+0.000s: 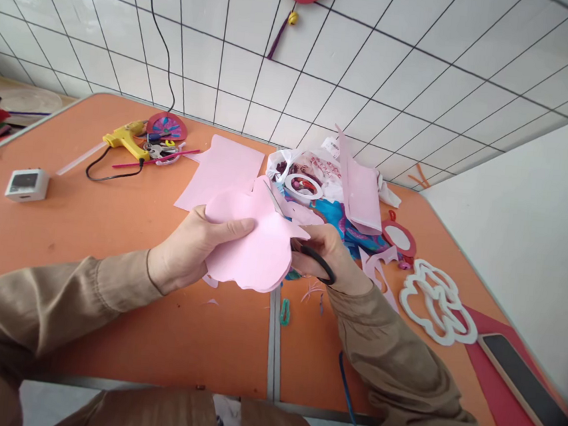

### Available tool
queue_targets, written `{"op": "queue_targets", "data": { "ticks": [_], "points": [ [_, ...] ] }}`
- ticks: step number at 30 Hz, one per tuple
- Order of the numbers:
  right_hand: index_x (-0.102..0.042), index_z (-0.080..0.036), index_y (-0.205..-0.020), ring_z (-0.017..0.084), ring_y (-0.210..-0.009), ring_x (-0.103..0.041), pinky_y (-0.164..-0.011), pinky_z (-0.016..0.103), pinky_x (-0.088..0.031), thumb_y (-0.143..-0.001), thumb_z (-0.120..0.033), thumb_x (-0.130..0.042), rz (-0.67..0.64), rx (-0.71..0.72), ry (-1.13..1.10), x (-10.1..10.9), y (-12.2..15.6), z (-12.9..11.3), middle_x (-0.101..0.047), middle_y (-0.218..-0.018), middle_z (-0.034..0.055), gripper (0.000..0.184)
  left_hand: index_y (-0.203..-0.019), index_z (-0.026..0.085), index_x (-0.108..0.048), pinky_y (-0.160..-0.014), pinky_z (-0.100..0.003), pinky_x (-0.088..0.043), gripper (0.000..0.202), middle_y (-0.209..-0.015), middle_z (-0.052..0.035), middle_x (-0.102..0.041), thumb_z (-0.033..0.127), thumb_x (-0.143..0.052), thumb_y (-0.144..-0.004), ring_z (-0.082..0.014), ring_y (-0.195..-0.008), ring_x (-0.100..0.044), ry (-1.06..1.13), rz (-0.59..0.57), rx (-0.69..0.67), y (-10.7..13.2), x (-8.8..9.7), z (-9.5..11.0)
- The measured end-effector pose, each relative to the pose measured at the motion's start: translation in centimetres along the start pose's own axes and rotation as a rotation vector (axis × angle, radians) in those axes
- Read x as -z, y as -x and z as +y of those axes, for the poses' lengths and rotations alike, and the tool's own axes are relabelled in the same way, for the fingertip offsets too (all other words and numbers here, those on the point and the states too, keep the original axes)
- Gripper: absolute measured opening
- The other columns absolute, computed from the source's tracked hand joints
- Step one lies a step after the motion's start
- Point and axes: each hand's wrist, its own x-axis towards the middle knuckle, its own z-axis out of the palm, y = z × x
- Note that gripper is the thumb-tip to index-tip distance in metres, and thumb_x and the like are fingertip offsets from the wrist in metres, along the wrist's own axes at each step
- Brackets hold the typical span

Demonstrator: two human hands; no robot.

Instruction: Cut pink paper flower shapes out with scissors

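My left hand (191, 245) is closed on a pink foam sheet (255, 244) with a lobed, rounded outline, thumb on top, holding it above the orange table (111, 236). My right hand (330, 254) grips black-handled scissors (310, 249); their blades (276, 200) run up and left across the pink sheet's upper edge. Both forearms wear tan sleeves.
A larger pink sheet (222, 170) lies behind. A yellow glue gun (125, 137) and a small white box (26, 183) sit at left. A plastic bag with craft bits (312, 175), white foam flower outlines (436, 301), a red sheet (494, 374) and a dark phone-like slab (528, 387) lie at right.
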Motion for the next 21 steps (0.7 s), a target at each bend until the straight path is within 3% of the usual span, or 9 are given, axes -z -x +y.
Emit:
{"op": "queue_targets", "data": {
  "ticks": [10, 17, 21],
  "points": [
    [-0.054, -0.022, -0.054, 0.009, -0.043, -0.035, -0.040, 0.025, -0.029, -0.074, -0.036, -0.077, 0.064, -0.033, 0.016, -0.6, -0.1, -0.4, -0.041, -0.046, -0.0037, 0.033, -0.099, 0.008, -0.069, -0.058, -0.027, -0.061, 0.032, -0.076, -0.0097, -0.075, 0.024, -0.083, -0.076, -0.0193, -0.064, -0.071, 0.005, 0.045, -0.021, 0.1, -0.3, -0.3],
    [-0.057, -0.019, -0.060, 0.007, -0.043, -0.037, -0.040, 0.023, -0.029, -0.072, -0.035, -0.081, 0.080, -0.065, -0.034, -1.2, 0.0, 0.1, -0.045, -0.050, -0.0050, 0.031, -0.098, 0.006, -0.070, -0.051, -0.030, -0.058, 0.041, -0.083, -0.0129, -0.076, 0.030, -0.087, -0.069, -0.0220, -0.063, -0.070, -0.007, 0.105, -0.033, 0.0, -0.3, -0.6],
    [-0.054, -0.019, -0.059, 0.006, -0.041, -0.036, -0.038, 0.023, -0.027, -0.073, -0.037, -0.081, 0.107, -0.054, -0.040, -1.7, 0.0, 0.2, -0.043, -0.048, -0.0061, 0.035, -0.098, 0.007, -0.071, -0.055, -0.033, -0.060, 0.046, -0.086, -0.0136, -0.075, 0.035, -0.089, -0.066, -0.0246, -0.069, -0.070, -0.024, 0.154, -0.039, 0.1, 0.0, -1.1]
  ]
}}
